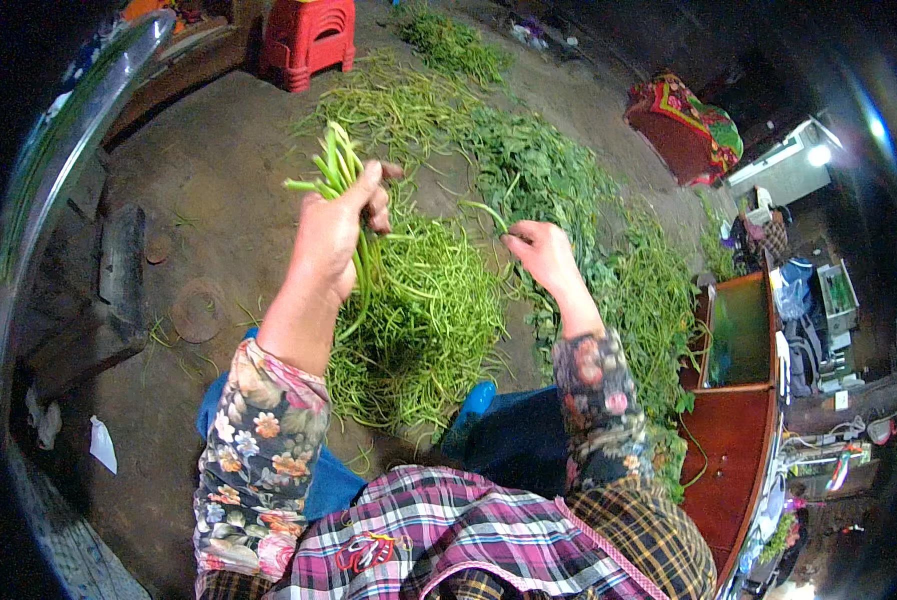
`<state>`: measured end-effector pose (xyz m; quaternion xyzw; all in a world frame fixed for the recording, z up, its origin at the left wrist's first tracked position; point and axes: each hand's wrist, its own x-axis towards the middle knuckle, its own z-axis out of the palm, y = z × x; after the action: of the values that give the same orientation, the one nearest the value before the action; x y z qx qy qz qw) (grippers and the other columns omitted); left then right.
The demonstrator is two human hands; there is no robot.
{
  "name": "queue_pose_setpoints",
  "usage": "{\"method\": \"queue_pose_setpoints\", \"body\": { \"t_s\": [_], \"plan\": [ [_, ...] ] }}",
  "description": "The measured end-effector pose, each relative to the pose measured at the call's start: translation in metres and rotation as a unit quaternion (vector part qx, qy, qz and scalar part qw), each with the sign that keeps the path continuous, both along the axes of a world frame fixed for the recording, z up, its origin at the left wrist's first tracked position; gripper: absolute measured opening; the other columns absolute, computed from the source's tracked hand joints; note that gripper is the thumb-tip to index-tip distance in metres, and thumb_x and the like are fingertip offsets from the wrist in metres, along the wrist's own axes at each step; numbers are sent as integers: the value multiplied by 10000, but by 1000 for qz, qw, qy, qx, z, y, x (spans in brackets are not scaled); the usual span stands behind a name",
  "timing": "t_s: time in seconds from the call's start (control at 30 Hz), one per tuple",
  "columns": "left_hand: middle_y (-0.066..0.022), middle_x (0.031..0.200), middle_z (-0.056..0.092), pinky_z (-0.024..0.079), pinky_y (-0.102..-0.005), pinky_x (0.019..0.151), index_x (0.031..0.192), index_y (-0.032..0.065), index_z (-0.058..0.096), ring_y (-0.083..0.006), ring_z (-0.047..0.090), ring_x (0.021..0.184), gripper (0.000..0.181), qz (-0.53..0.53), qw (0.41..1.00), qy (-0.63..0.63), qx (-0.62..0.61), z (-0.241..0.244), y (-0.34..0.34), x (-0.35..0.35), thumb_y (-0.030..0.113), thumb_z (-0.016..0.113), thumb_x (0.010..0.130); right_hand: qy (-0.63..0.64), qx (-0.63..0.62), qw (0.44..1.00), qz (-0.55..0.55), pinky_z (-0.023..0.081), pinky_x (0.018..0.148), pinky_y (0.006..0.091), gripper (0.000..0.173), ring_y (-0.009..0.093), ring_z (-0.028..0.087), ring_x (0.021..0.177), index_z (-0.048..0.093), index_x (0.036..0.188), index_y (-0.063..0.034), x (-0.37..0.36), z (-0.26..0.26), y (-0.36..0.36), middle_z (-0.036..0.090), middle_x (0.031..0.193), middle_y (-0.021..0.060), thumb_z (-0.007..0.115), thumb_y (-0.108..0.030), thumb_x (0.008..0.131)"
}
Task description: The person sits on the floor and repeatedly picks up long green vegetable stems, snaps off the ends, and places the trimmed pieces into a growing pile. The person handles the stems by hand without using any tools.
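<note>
A bunch of long green stems is gripped in my left hand, with the cut ends sticking up past my thumb and the tails hanging below. Between the thumb and fingers of my right hand is a single green stem, its curved end pointing left. Below and between both hands lies a heaped pile of thin green stems on the floor. Right of it, leafy green vines form a long band, close to and partly behind my right hand.
Loose stems and another leafy heap lie farther off. Stacked red plastic stools stand at the back left. A reddish-brown cabinet borders the right side. A patterned cloth covers something at the back right.
</note>
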<state>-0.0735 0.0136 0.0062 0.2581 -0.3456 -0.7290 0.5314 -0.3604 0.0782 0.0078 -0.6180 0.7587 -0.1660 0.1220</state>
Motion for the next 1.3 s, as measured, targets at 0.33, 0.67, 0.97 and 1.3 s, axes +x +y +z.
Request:
{"method": "queue_pose_setpoints", "body": {
  "t_s": [0.33,0.67,0.97,1.3],
  "plan": [
    [-2,727,596,490,-246,569,983,14,641,-103,560,609,207,-77,995,0,57,-20,14,-5,220,623,970,-350,-234,903,84,506,610,225,201,126,669,742,674,1110,35,53,23,22,722,912,100,615,-48,937],
    [-80,912,705,598,-308,733,998,-4,678,-172,684,818,217,-88,995,14,41,-14,25,-20,189,579,994,-350,-134,917,135,511,586,222,108,64,613,640,669,913,22,77,28,32,650,720,17,643,-82,929],
    [-110,1197,649,565,-347,880,1230,4,607,-198,639,1061,359,-208,976,46,-32,-14,32,-27,283,519,1022,-291,-106,935,174,459,536,275,163,98,588,578,653,894,4,93,9,27,623,659,52,655,-155,931],
    [-124,1007,705,565,-380,848,1044,13,639,-233,693,938,249,-67,997,35,-14,-4,6,-2,237,534,1016,-320,-86,937,110,491,584,222,205,67,619,646,686,1045,7,79,7,19,676,780,10,611,-163,959]
  ]
}}
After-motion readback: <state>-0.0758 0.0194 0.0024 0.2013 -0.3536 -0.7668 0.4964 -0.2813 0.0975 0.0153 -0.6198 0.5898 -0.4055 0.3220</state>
